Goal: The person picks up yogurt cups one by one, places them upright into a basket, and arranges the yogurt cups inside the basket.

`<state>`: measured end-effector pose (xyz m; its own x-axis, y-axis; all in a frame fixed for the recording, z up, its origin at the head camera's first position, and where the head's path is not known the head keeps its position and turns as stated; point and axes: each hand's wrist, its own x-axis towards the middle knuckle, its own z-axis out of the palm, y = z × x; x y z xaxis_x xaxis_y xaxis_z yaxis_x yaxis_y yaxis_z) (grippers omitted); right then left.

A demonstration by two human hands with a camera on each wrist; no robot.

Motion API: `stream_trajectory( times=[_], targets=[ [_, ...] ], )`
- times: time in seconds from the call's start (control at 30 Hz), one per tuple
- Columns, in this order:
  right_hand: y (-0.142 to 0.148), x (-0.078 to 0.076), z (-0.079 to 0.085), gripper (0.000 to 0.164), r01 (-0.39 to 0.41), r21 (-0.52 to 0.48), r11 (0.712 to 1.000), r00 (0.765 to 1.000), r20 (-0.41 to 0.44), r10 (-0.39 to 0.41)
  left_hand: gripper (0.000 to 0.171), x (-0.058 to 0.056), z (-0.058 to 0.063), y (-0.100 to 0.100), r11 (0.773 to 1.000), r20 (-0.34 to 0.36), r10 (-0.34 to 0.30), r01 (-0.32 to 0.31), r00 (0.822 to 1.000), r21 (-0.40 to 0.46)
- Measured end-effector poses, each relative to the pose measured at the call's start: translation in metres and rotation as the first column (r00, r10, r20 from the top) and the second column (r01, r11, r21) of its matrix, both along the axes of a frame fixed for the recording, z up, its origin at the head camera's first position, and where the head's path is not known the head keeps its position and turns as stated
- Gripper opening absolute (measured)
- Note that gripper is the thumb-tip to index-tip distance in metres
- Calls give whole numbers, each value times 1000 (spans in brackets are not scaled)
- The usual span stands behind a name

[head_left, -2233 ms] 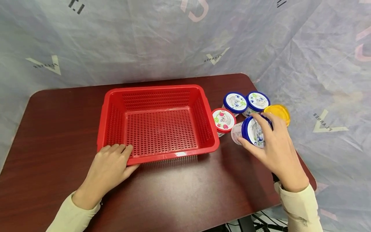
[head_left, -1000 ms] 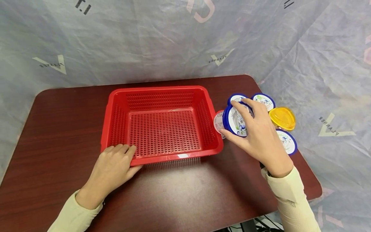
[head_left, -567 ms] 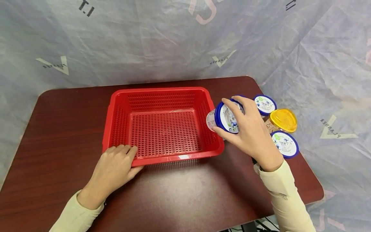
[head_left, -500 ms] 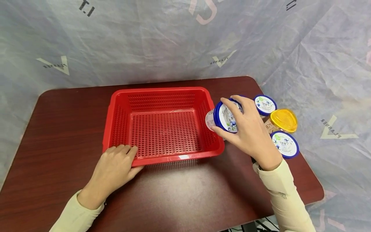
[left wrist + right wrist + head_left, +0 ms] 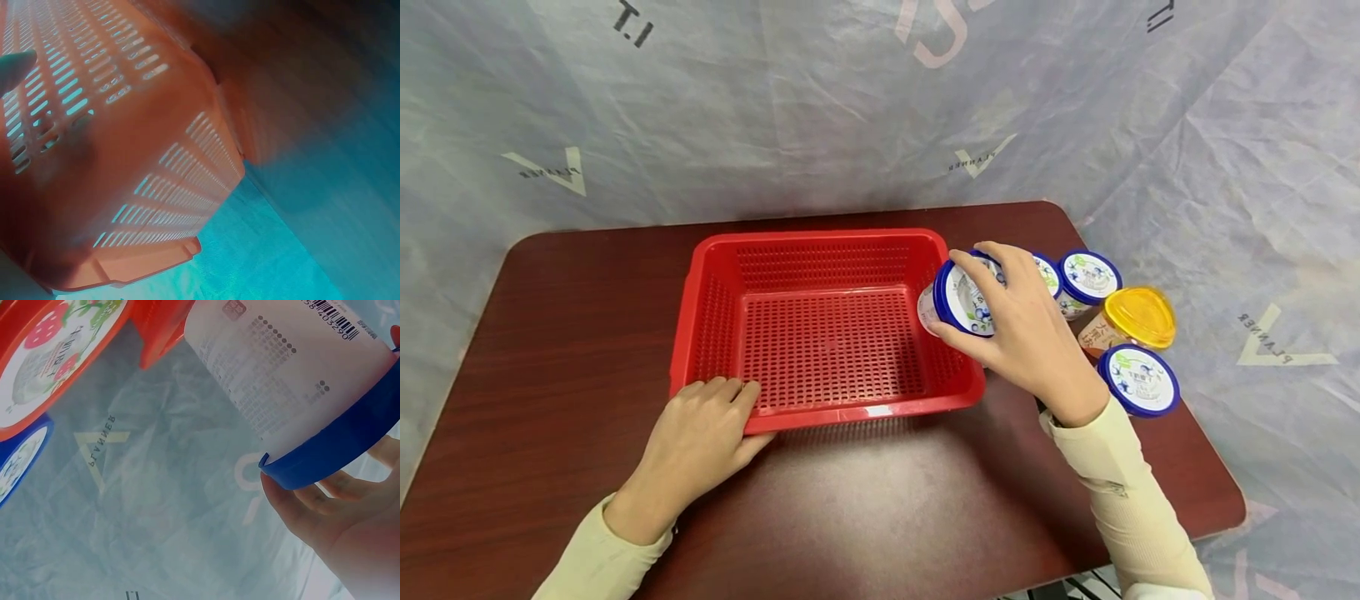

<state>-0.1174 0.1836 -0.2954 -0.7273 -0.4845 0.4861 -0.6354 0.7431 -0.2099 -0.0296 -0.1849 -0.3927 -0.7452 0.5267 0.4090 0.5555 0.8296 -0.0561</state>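
In the head view my right hand (image 5: 1028,337) grips a blue-lidded tub (image 5: 972,293) by its lid, with blueberries pictured on top. The tub is tilted, its base pointing left over the right rim of the red plastic basket (image 5: 827,414). The right wrist view shows printed text and a barcode on the tub's white side (image 5: 269,381), fingertips curled at the blue lid. My left hand (image 5: 700,429) holds the basket's near left corner, fingers over the rim and thumb outside. From the left wrist view, the basket's slotted wall (image 5: 169,119) fills much of the picture.
Right of the basket stand more blue-lidded tubs, one at the back (image 5: 1090,275) and another nearer me (image 5: 1138,379), with a yellow-lidded tub (image 5: 1141,315) between. A red-lidded strawberry tub (image 5: 59,353) shows in the right wrist view. Grey sheeting (image 5: 820,108) hangs behind the table (image 5: 880,517).
My right hand has carried the blue-lidded tub leftward from the group of tubs to the basket's right rim. The left hand keeps its hold on the basket's corner.
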Motion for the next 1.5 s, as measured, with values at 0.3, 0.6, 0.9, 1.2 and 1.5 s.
stream_trajectory(
  times=[0.3, 0.6, 0.9, 1.2, 1.5],
  targets=[
    [-7, -6, -6, 78, -20, 4, 1000, 1000, 12, 20, 48, 0, -2, 1, 1000, -11, -2, 3, 1000, 19],
    [-19, -22, -18, 76, -56, 29, 998, 998, 7, 56, 44, 0, -2, 2, 1000, -24, 0, 1, 1000, 30],
    [-29, -35, -27, 74, -74, 72, 995, 997, 14, 73, 41, 1, -2, 3, 999, -40, -1, 3, 999, 48],
    [-34, -44, -35, 73, -76, 108, 991, 997, 23, 74, 43, 1, -3, 4, 999, -41, 4, -2, 999, 50],
    [-35, -54, -44, 73, -97, 139, 986, 995, 17, 95, 45, 1, -3, 3, 999, -31, 7, -5, 999, 45]
  ],
)
